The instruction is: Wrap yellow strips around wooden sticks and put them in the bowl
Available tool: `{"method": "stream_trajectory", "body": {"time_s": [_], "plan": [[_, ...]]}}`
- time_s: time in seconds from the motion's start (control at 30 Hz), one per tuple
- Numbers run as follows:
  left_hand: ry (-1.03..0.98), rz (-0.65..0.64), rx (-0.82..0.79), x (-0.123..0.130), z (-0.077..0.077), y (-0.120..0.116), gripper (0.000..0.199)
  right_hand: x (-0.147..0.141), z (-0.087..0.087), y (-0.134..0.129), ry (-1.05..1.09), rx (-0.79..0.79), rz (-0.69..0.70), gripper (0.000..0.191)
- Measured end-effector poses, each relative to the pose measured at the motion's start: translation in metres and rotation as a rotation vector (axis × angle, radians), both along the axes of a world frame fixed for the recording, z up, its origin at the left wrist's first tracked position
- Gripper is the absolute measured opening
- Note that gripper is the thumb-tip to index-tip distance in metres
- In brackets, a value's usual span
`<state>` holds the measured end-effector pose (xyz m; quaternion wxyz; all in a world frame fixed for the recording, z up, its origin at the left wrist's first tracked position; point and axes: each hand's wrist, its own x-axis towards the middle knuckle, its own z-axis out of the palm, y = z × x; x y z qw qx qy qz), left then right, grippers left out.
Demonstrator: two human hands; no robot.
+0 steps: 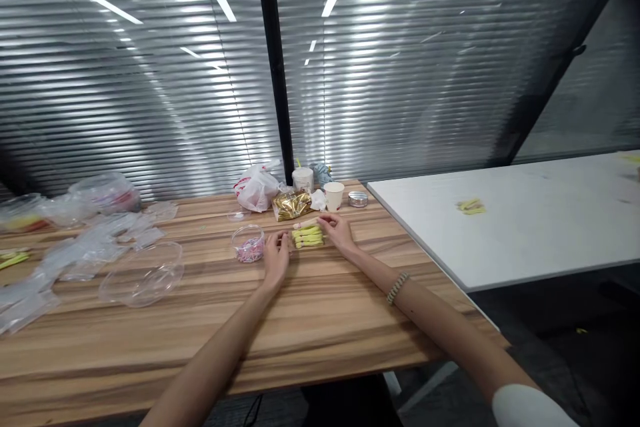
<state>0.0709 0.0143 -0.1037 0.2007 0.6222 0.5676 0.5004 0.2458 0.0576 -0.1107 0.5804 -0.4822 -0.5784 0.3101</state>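
Note:
A small stack of yellow strand-like bundles (308, 236) lies on the wooden table between my hands. The topmost bundle (305, 223) looks paler. My left hand (277, 257) rests at the stack's left side, fingers partly curled and apart, with nothing visible in them. At the stack's upper right, my right hand (337, 231) has its fingertips together at the end of the pale bundle. Just left of my left hand stands a clear round tub (249, 243) of small pink and mixed-colour pieces, too small to name.
Behind the stack are a gold foil packet (291, 205), a paper cup (334, 195), a round tin (358, 199) and a white plastic bag (259, 188). A clear plastic lid or bowl (145, 275) and clear bags (95, 247) lie left. Yellow bundles (471, 206) lie on the white table (525, 227).

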Motion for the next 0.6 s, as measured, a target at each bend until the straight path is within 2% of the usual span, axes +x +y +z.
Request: {"method": "stream_trajectory", "body": {"time_s": [0.37, 0.47, 0.6], "plan": [[0.019, 0.033, 0.024, 0.0017, -0.0009, 0.002, 0.027, 0.0008, -0.0086, 0.0044, -0.04, 0.018, -0.006, 0.03], [-0.014, -0.036, -0.016, 0.0025, -0.0016, 0.003, 0.031, 0.0009, -0.0091, 0.0044, -0.049, 0.015, 0.0, 0.029], [-0.093, -0.176, -0.146, 0.0032, -0.0056, 0.0068, 0.038, 0.0026, -0.0108, 0.005, -0.052, -0.004, 0.014, 0.029]]}}
